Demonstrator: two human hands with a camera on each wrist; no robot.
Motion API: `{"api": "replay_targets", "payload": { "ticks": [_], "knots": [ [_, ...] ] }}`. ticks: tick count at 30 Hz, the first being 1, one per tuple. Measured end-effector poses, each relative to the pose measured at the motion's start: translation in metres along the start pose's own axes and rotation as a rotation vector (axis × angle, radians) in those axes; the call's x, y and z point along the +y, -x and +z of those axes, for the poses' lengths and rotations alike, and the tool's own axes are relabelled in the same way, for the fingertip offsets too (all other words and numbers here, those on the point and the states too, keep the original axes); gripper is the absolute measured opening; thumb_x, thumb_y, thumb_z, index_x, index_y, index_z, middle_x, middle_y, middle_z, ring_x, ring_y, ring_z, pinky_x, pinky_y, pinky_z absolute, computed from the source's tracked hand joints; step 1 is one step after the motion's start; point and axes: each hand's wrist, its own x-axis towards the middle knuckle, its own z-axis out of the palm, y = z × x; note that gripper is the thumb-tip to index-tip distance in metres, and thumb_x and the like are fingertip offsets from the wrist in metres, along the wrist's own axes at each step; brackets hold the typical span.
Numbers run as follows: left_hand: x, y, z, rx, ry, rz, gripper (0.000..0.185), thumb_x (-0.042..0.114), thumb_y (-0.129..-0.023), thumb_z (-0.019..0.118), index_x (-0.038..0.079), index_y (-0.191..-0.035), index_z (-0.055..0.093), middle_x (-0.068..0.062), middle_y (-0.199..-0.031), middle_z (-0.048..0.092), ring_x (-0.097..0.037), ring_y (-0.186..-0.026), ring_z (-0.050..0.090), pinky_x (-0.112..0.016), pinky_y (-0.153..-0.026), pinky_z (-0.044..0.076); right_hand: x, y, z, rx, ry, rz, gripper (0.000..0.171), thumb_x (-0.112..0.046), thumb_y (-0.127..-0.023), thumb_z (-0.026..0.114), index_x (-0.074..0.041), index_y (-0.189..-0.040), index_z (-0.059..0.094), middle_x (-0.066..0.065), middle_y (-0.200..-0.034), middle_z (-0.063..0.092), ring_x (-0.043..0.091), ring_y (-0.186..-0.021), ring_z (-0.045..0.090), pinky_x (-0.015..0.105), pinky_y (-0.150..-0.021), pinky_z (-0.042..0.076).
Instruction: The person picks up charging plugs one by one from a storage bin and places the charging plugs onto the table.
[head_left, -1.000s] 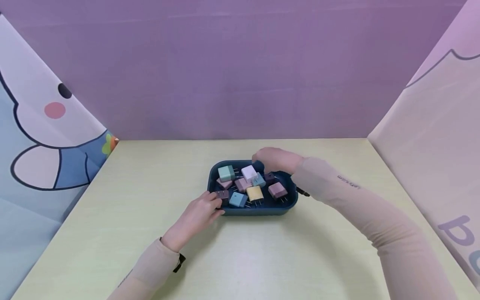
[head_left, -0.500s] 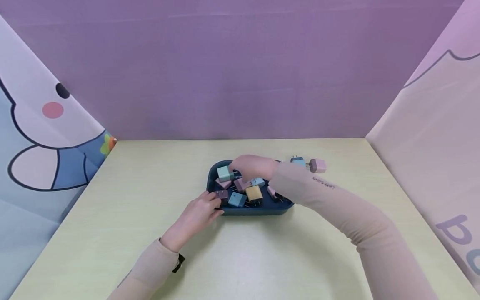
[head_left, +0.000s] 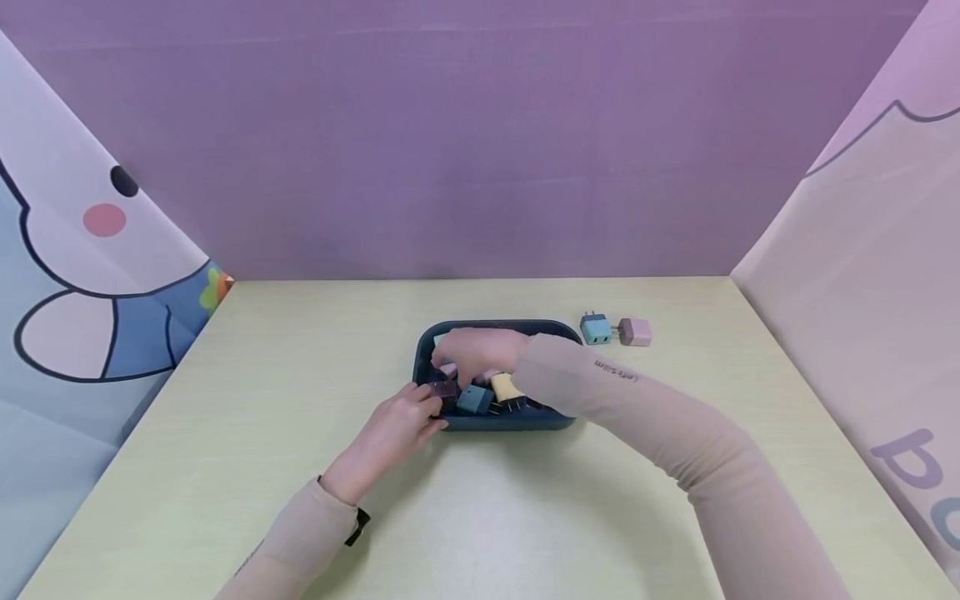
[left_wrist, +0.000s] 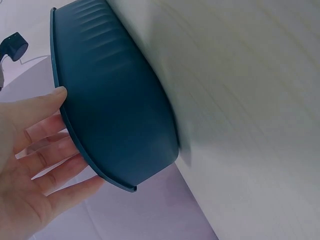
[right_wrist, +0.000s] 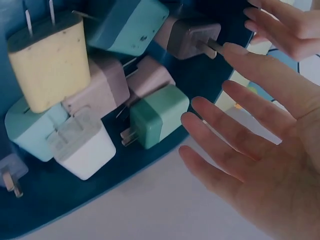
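A dark blue plastic tray holds several plug-in chargers. My left hand grips its left rim, with the thumb outside the tray wall and the fingers at the edge. Over the left part of the tray is my right hand. Its fingers are spread and hold nothing in the right wrist view, close to a green charger. The right thumb tip is by the prongs of a dark purple charger. Yellow, white, blue and pink chargers lie jumbled there.
On the pale table, right of the tray, lie a blue charger and a pink charger. A purple backdrop closes the far side, and printed cloth panels stand at left and right.
My right hand has moved left across the tray, from its back right to its left part. Two chargers on the table came into view from behind the arm. The left hand stays put.
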Motion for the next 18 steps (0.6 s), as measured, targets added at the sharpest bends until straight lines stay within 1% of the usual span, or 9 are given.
{"api": "replay_targets", "payload": {
  "ticks": [6, 10, 13, 18],
  "knots": [
    [0.0, 0.0, 0.0, -0.002, 0.008, -0.004, 0.018, 0.015, -0.07, 0.074, 0.009, -0.07, 0.057, -0.002, -0.073, 0.051, -0.015, -0.065, 0.044, -0.025, -0.054, 0.042, -0.006, -0.008, 0.005, -0.004, 0.007, 0.001, 0.033, -0.006, -0.079, 0.065, -0.012, -0.111, 0.061, 0.003, -0.107, 0.06, 0.011, -0.075, 0.053, 0.02, -0.059, 0.044],
    [0.0, 0.001, 0.001, 0.005, 0.017, -0.004, 0.019, 0.015, -0.069, 0.075, 0.01, -0.069, 0.056, -0.001, -0.072, 0.05, -0.015, -0.065, 0.043, -0.024, -0.054, 0.042, -0.008, -0.012, 0.008, -0.005, -0.002, 0.0, 0.025, -0.008, -0.077, 0.067, -0.015, -0.101, 0.064, -0.001, -0.092, 0.061, 0.012, -0.068, 0.053, 0.021, -0.056, 0.044],
    [0.0, 0.001, 0.0, 0.006, 0.02, 0.0, 0.02, 0.015, -0.069, 0.075, 0.009, -0.069, 0.056, -0.001, -0.071, 0.048, -0.015, -0.065, 0.042, -0.024, -0.054, 0.041, -0.008, -0.016, 0.011, -0.001, -0.017, -0.005, 0.021, -0.009, -0.076, 0.069, -0.017, -0.095, 0.065, -0.004, -0.085, 0.061, 0.012, -0.066, 0.053, 0.021, -0.057, 0.044],
    [0.0, 0.001, -0.001, -0.001, 0.018, 0.002, 0.02, 0.015, -0.07, 0.074, 0.009, -0.069, 0.056, -0.001, -0.07, 0.047, -0.014, -0.064, 0.041, -0.023, -0.054, 0.039, -0.004, -0.024, 0.015, 0.011, -0.035, -0.012, 0.015, -0.011, -0.075, 0.07, -0.016, -0.089, 0.067, -0.006, -0.081, 0.061, 0.01, -0.068, 0.054, 0.021, -0.061, 0.044]
  ]
}}
